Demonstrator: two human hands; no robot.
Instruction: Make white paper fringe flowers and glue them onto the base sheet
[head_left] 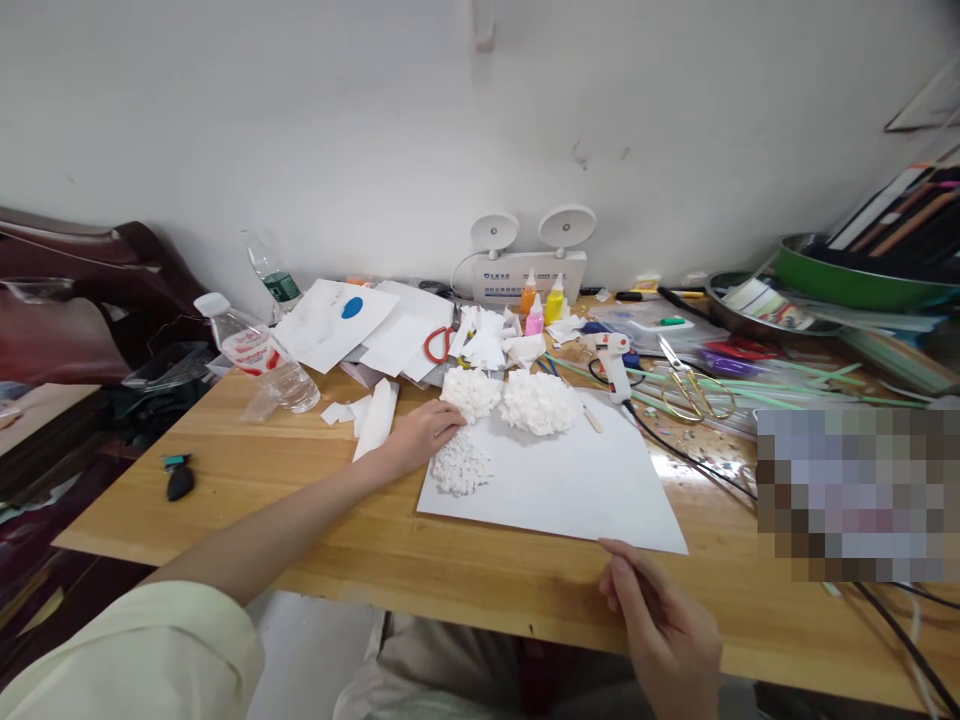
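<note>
The white sheet (570,480) lies flat on the bench (247,470), with three paper tufts (540,402) at its far left. The left hand (420,437) is laid open beside them, fingers (446,425) loosely stretched, nothing gripped. The right hand (664,630) is half curled at the sheet's near edge; whether the sheet is pinched cannot be told. The sheet is judged light and limp, best held by an edge; the tufts soft, crushable.
</note>
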